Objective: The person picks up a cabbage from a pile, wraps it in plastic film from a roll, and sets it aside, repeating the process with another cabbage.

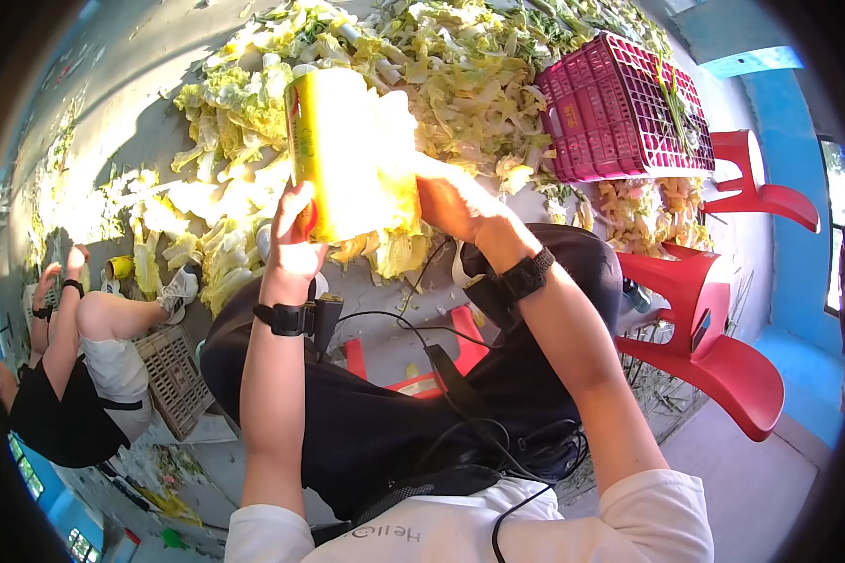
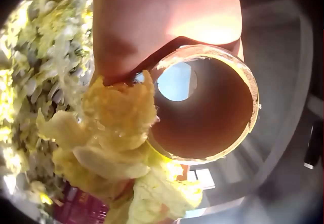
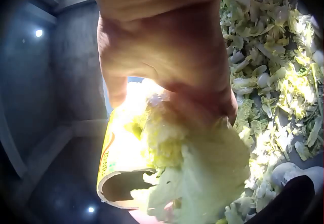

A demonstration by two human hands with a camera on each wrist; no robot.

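Left hand [image 1: 296,239] is curling round the tube [image 1: 343,150], holding it raised over your lap, near the leaf pile [image 1: 460,66]. Right hand [image 1: 451,202] is clutching cabbage [image 1: 390,249] against the tube's side. Hold the tube steady and press evenly, probably easier on the leaves.

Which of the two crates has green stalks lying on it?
The magenta crate, beside the cabbage pile: green stalks lie across its top. The grey crate near the other seated person shows none.
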